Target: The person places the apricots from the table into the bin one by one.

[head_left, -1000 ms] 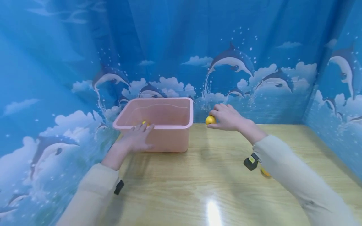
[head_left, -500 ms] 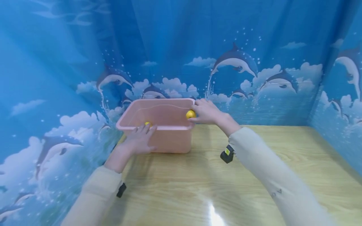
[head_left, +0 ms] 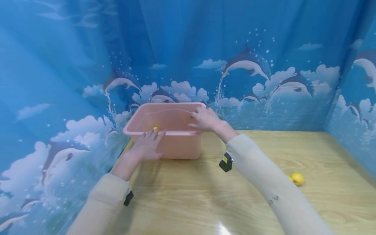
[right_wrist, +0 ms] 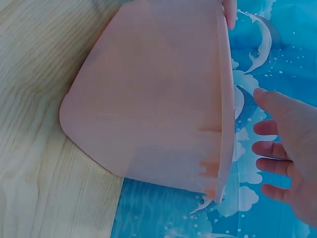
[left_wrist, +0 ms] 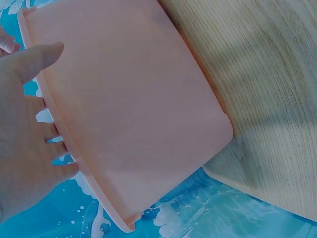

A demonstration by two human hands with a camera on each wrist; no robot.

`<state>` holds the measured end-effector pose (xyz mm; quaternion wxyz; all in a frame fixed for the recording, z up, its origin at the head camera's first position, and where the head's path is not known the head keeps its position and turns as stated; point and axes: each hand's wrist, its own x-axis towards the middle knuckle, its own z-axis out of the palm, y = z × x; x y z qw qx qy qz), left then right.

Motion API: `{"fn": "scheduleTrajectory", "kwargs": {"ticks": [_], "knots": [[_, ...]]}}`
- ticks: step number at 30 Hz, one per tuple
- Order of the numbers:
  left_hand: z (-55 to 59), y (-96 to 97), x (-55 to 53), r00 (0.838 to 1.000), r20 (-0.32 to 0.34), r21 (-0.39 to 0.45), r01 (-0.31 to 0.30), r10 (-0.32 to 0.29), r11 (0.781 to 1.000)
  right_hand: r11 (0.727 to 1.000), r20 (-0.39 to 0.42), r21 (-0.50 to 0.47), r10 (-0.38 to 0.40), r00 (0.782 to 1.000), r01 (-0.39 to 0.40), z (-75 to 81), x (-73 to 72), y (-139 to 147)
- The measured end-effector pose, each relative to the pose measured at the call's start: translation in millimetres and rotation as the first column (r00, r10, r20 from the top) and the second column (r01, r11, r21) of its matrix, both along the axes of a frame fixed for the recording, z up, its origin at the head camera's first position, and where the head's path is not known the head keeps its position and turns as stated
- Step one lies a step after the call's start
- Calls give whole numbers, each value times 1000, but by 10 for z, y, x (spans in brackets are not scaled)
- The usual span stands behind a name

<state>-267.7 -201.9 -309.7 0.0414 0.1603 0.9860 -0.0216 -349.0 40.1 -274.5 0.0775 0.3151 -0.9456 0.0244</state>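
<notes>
A pink plastic bin stands on the wooden table against the backdrop. My left hand rests at its near rim with straight, spread fingers; in the left wrist view the fingertips reach over that rim. Over the bin's right end is my right hand, fingers loosely spread and nothing in them. The right wrist view shows the same empty right hand just past the rim. A yellow round thing shows inside the bin behind my left fingertips. Most of the bin's inside is hidden by its front wall.
On the right of the wooden table lies a yellow round fruit, with another yellow thing beside it, partly behind my right sleeve. A blue dolphin-print curtain closes off the back and sides.
My right hand has moved left over the bin and let go of the yellow round fruit it held, which is now out of sight. The left hand keeps its place at the rim.
</notes>
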Motion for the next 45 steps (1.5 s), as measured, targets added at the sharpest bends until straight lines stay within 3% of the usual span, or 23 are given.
{"fn": "scheduleTrajectory", "kwargs": {"ticks": [8,14,22,33,38,45], "knots": [[10,18,17,1000,-13,-16,20,-20,1000,999,-13,-44,4,1000,-4,-6,155,284],[-19,1,38,999,-34,0,40,-40,999,993,-55,-107,52,997,-57,-127,362,676],[-34,-10,47,999,-36,2,12,-12,1000,995,-133,-85,34,991,-45,-410,579,1320],[-25,-27,68,999,-32,19,13,-12,1000,994,-94,-83,-85,992,77,-912,807,2199],[-8,-19,63,1000,-27,24,11,-10,1000,991,-91,-76,-113,989,106,-1100,934,2473],[-7,30,61,1000,-16,31,19,-18,999,993,-151,-46,-118,982,112,-1282,1113,2719]]}}
